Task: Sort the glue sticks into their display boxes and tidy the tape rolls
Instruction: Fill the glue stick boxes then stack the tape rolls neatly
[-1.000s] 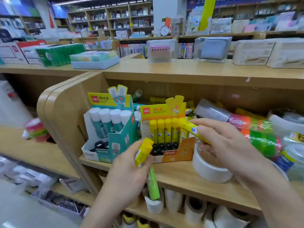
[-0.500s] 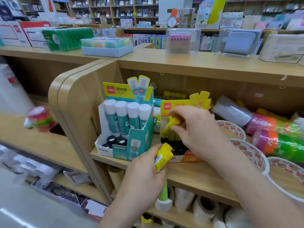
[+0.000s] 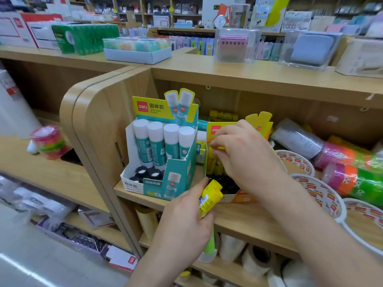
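On the wooden shelf [image 3: 244, 219] stand two display boxes: a teal one [image 3: 176, 179] with several white-capped glue sticks [image 3: 157, 139], and an orange-yellow one [image 3: 241, 197] with yellow sticks, partly hidden. My right hand [image 3: 242, 152] is over the orange box and pinches the yellow cap of a glue stick [image 3: 217, 148] standing in it. My left hand [image 3: 186, 222], in front of the shelf edge, grips two yellow glue sticks [image 3: 210, 198]. Large printed tape rolls [image 3: 323, 195] lie flat to the right.
Wrapped pink, orange and green tape rolls [image 3: 352, 175] are piled at the right back. A stack of coloured tape [image 3: 49, 141] sits on the left shelf. Below are white rolls [image 3: 257, 257] and a green-necked bottle [image 3: 209, 245]. Boxes and packs fill the top counter.
The view has come closer. My right hand has lowered its glue stick from a slant into the orange box and now holds its top. The left hand has stayed put.
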Demonstrator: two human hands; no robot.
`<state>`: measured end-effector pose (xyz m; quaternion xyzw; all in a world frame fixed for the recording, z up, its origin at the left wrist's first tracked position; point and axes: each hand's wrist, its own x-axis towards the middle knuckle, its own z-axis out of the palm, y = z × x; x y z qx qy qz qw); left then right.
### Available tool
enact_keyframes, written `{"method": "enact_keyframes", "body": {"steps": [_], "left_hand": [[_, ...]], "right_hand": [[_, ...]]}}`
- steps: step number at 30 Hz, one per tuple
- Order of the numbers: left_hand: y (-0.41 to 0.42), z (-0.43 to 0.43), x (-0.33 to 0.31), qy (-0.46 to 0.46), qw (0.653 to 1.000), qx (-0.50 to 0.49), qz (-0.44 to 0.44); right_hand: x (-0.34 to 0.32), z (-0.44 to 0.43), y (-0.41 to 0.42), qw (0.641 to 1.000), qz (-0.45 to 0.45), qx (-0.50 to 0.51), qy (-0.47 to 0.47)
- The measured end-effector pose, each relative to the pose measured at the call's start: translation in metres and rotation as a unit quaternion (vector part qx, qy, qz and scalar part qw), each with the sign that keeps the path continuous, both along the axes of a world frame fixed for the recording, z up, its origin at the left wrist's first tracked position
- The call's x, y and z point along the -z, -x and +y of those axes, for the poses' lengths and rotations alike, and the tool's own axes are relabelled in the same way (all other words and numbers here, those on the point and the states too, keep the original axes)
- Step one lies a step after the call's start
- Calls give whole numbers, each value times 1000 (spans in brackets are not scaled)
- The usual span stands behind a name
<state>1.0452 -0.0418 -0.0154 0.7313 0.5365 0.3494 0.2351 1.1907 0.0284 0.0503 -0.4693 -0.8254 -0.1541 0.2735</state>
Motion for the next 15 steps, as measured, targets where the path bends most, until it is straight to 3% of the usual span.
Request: {"method": "enact_keyframes", "body": {"steps": [5,10,15], "left_hand": [[0,1,1,-1,1000,0,-5],[1,2,3,-2,1000,-4,-5],[2,-6,-3,-12,998,-25,-62]], "right_hand": [[-2,2,4,997,-23,33,64],[-4,-2,6,996,-30,50,60],[-5,-10,1,995,-28,39,87]]}}
